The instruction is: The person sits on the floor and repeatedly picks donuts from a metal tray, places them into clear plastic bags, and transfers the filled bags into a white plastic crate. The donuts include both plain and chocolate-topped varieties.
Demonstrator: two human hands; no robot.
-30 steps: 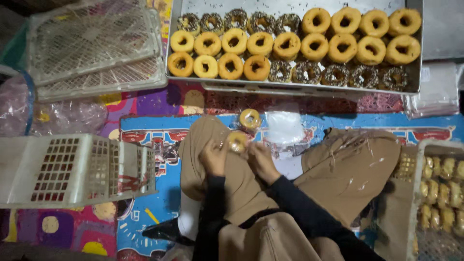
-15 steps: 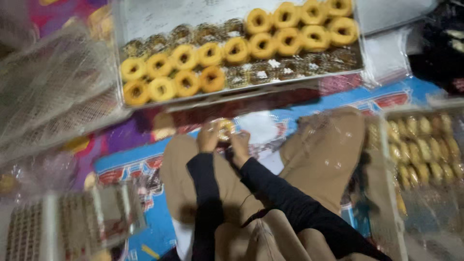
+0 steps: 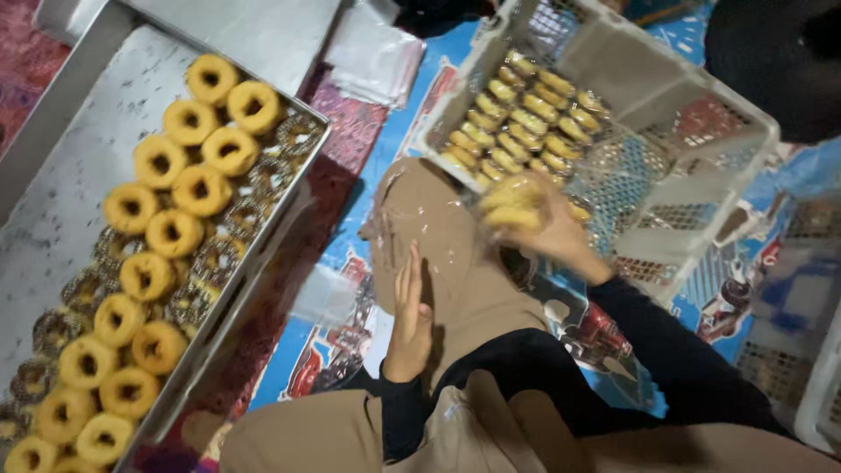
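My right hand (image 3: 547,229) grips a wrapped ring-shaped pastry (image 3: 512,203) at the near edge of a white plastic crate (image 3: 718,105). Inside the crate lie several wrapped pastries (image 3: 526,109) in rows. My left hand (image 3: 408,307) rests flat and open on my tan-clad knee (image 3: 438,236), holding nothing. A metal tray (image 3: 79,184) to the left carries several yellow ring pastries (image 3: 175,188) and dark crumb rings where others lay.
A small clear wrapper (image 3: 324,298) lies on the patterned blue mat (image 3: 333,350) beside the tray. A stack of clear plastic bags (image 3: 372,52) sits at the top. A dark round object (image 3: 780,52) is at the top right; another crate edge (image 3: 819,385) at the right.
The view swung right, from the tray to the crate. Both hands were together on one pastry over my lap; now my right hand has carried it to the crate and my left rests on my knee.
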